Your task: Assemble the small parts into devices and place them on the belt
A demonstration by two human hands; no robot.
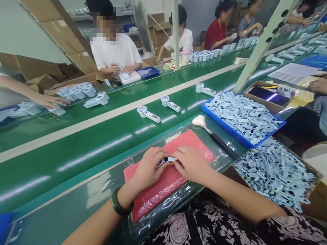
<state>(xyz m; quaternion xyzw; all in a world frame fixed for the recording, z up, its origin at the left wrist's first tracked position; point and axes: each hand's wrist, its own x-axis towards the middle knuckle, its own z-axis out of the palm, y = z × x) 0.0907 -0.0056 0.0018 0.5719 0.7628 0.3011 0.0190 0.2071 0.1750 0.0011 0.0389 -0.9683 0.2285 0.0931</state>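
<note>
Over a pink pad (pixel 153 200) on the glass-topped bench, both my hands hold one small light-blue plastic part (pixel 170 159) with a dark oval spot. My left hand (pixel 150 166), with a green bangle on its wrist, pinches the part's left end. Fingers of my right hand (pixel 191 165) close on its right end. The fingertips hide much of the part's underside. Beyond the pad, three round-headed light-blue devices (pixel 148 114) with handles lie on the green conveyor belt (pixel 97 143).
A white-tipped brush (pixel 222 144) lies right of the pad. Beside it are a blue tray (pixel 224 127) and a box (pixel 315 183), both heaped with light-blue parts. A slanted pale post (pixel 263 47) rises behind the tray. Several people sit across the belt.
</note>
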